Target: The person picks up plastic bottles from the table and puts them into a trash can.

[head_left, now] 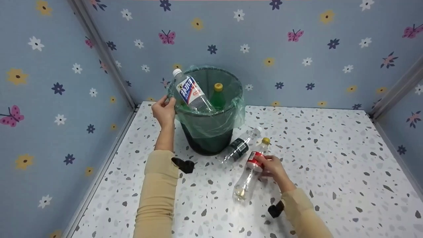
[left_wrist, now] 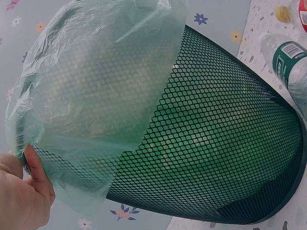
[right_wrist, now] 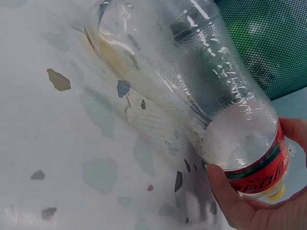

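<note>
My left hand (head_left: pixel 164 110) pinches the rim of a dark mesh bin (left_wrist: pixel 206 129), where a thin green bag (left_wrist: pixel 105 72) folds over the edge. Inside the bin, a clear bottle with a blue and white label (head_left: pixel 190 89) leans on the rim, beside a green bottle with a yellow cap (head_left: pixel 218 96). My right hand (head_left: pixel 272 167) grips a clear bottle with a red label (right_wrist: pixel 240 139) round its label, yellow cap pointing away. Next to it on the speckled surface lies a clear bottle with a dark green label (head_left: pixel 238 148).
Blue walls with flowers and butterflies (head_left: pixel 257 49) stand behind the bin and at both sides. A speckled white surface (head_left: pixel 324 158) spreads under the bin and bottles. Black wrist mounts (head_left: pixel 185 165) stick out from both sleeves.
</note>
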`<control>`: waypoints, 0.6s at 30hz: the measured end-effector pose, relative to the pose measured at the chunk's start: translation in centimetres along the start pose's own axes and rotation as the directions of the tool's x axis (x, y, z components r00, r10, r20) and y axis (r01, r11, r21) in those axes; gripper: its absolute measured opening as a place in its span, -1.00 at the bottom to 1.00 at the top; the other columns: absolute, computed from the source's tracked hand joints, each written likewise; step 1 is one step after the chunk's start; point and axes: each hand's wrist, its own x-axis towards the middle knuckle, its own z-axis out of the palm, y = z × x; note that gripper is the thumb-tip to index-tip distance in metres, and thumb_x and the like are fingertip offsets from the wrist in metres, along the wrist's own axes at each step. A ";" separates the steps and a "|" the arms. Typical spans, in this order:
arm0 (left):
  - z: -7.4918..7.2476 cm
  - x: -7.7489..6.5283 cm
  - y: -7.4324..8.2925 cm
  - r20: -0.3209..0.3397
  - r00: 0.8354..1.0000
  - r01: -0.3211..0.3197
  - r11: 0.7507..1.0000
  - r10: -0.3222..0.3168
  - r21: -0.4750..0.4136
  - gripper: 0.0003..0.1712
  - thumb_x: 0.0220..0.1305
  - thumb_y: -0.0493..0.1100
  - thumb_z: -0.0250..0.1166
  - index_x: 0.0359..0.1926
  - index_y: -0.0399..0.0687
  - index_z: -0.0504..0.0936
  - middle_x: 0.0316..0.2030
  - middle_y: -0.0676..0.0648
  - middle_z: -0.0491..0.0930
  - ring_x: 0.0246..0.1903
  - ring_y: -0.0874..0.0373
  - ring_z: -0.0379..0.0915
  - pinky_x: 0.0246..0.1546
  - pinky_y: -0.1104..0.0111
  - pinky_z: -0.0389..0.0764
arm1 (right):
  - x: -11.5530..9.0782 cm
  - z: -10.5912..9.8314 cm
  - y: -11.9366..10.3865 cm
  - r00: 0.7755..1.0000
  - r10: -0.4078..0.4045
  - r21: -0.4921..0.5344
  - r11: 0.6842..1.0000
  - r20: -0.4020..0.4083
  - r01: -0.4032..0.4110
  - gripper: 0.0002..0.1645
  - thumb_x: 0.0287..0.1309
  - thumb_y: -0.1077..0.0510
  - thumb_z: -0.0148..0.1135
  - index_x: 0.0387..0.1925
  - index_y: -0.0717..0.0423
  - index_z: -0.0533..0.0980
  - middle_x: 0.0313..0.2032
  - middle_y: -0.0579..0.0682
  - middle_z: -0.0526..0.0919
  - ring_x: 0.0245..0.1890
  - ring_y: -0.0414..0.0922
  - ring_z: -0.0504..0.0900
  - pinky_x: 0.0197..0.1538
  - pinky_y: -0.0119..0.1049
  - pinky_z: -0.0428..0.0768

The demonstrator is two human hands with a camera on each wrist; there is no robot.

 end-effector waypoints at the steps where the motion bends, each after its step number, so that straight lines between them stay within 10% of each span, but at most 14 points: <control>1: 0.0 0.0 0.1 0.002 1.000 0.003 1.000 -0.003 -0.001 -0.60 0.09 -0.25 0.19 0.00 -0.21 0.53 -0.30 -0.13 0.51 -0.42 0.24 0.33 -0.52 0.48 0.36 | -0.1 -0.2 -0.1 1.000 -0.010 -0.006 1.000 -0.006 0.010 -0.13 -0.01 -0.09 0.20 0.14 0.41 0.13 -0.17 0.21 0.38 -0.36 -0.06 0.50 -0.30 -0.18 0.55; 8: -0.3 0.7 -0.6 0.041 0.997 0.065 0.997 -0.063 -0.049 -0.63 0.07 -0.27 0.20 -0.03 -0.18 0.57 -0.34 -0.12 0.54 -0.38 0.15 0.42 -0.46 0.37 0.45 | -0.8 -1.4 -1.4 0.996 -0.089 -0.039 0.995 0.003 0.090 -0.14 0.01 -0.05 0.19 0.18 0.40 0.10 -0.05 0.27 0.34 -0.26 -0.04 0.51 -0.24 -0.16 0.53; 13: 1.5 4.7 -5.1 0.032 0.999 0.035 0.996 -0.033 -0.076 -0.62 0.05 -0.11 0.27 -0.04 0.01 0.59 -0.33 -0.06 0.56 -0.34 0.16 0.45 -0.39 0.34 0.47 | -1.6 -2.3 -3.1 0.988 -0.153 -0.095 0.984 -0.001 0.152 -0.13 0.01 -0.06 0.20 0.20 0.37 0.09 0.01 0.27 0.30 -0.18 -0.01 0.47 -0.26 -0.18 0.54; 18: 0.4 1.4 -1.2 0.012 1.000 0.012 1.000 -0.012 0.002 -0.60 0.07 -0.22 0.22 0.00 -0.13 0.55 -0.36 -0.09 0.54 -0.45 0.21 0.40 -0.46 0.42 0.42 | -2.5 -3.3 -4.9 0.977 -0.211 -0.158 0.965 0.018 0.211 -0.09 0.00 -0.10 0.20 0.23 0.33 0.06 0.08 0.28 0.27 -0.05 0.08 0.42 -0.29 -0.26 0.55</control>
